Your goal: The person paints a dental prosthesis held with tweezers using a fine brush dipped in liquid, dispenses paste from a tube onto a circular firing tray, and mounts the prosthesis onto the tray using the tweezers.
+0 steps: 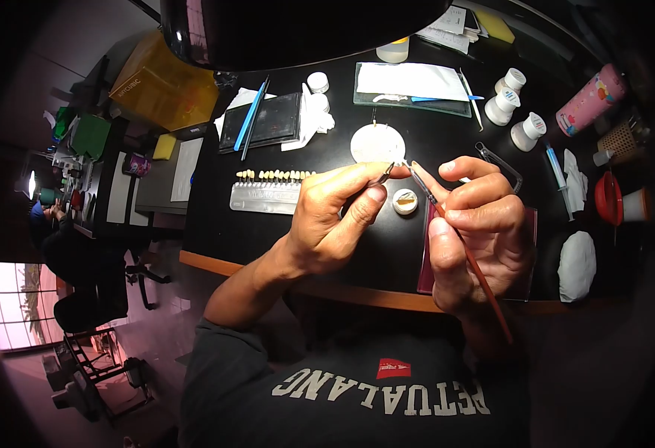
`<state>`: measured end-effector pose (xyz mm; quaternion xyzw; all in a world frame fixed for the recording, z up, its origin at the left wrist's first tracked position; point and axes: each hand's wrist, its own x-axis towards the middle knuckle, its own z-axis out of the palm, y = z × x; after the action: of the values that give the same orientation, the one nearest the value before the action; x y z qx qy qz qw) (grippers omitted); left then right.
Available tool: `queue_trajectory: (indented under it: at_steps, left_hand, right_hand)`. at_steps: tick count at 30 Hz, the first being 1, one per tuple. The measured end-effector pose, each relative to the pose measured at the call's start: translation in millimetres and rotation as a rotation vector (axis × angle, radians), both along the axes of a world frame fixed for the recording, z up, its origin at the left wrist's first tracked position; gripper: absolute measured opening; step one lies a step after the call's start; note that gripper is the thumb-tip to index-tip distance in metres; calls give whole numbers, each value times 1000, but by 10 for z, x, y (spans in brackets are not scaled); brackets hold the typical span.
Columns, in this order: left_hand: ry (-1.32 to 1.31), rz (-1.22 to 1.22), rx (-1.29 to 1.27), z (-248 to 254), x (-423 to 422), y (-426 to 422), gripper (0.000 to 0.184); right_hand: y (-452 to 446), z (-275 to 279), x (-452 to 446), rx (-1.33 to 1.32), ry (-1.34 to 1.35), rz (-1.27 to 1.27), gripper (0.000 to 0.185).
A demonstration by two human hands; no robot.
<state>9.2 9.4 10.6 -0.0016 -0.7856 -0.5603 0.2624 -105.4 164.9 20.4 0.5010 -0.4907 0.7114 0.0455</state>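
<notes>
My left grip (331, 214) is clamped on a small metal tool (385, 177); my right grip (489, 220) is clamped on a red-handled brush (479, 275). Their tips sit close together; contact is unclear. On the counter (212, 235), a white dish (378, 142) is at eleven o'clock from a small jar (404, 201), a tooth-tab holder (264, 198) at nine.

Harsh glare on the white disc (377, 142), dim background, fisheye-bent edges.

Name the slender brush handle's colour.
The slender brush handle is reddish-brown; the head view shows it best.
</notes>
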Motion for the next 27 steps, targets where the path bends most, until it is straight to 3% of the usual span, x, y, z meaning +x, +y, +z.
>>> queue_trajectory:
  at_steps: [27]
  left_hand:
    - [-4, 19, -105, 7, -5, -32, 26]
  right_hand:
    - [10, -18, 25, -38, -98, 71, 23]
